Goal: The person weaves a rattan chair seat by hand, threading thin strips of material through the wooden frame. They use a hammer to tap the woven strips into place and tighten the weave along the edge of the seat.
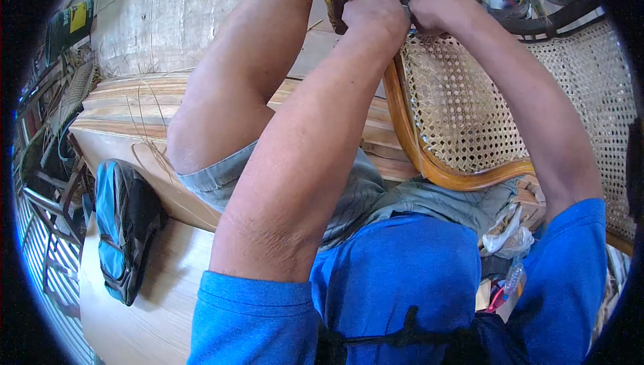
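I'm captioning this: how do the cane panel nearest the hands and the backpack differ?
The cane panel is tan; the backpack is blue and dark. The panel is openwork; the backpack's fabric looks closed. The panel lies beside the right hand; the backpack is well away.

The left hand (376,13) and right hand (431,15) hid their fingertips; the view's edge cut off the chair (463,103).
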Demonstrator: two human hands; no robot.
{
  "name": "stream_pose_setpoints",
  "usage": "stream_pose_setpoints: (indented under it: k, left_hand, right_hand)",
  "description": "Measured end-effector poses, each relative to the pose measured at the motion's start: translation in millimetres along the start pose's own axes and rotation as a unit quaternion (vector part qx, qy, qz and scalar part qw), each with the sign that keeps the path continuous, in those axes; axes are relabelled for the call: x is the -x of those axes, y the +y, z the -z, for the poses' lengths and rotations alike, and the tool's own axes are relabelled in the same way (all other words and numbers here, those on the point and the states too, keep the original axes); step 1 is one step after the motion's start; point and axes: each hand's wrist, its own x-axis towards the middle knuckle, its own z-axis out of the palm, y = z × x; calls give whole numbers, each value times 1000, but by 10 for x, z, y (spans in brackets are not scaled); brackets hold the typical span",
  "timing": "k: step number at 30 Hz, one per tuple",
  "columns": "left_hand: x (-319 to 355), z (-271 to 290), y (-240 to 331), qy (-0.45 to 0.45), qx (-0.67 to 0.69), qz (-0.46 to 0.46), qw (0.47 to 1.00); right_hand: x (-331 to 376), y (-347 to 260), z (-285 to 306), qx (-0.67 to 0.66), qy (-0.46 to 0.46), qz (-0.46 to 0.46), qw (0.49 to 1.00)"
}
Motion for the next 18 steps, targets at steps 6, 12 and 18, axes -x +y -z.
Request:
stream_pose_setpoints:
  k: [6,12,18]
  left_hand:
    - [40,43,42,-12,-25,5,1000]
    - [-9,-29,-22,4,-32,-14,999]
    - [7,33,37,-22,-23,-5,999]
  right_hand:
    - [134,238,67,33,-30,136,990]
    - [100,169,-20,52,47,172,983]
    - [8,268,-154,-13,27,114,993]
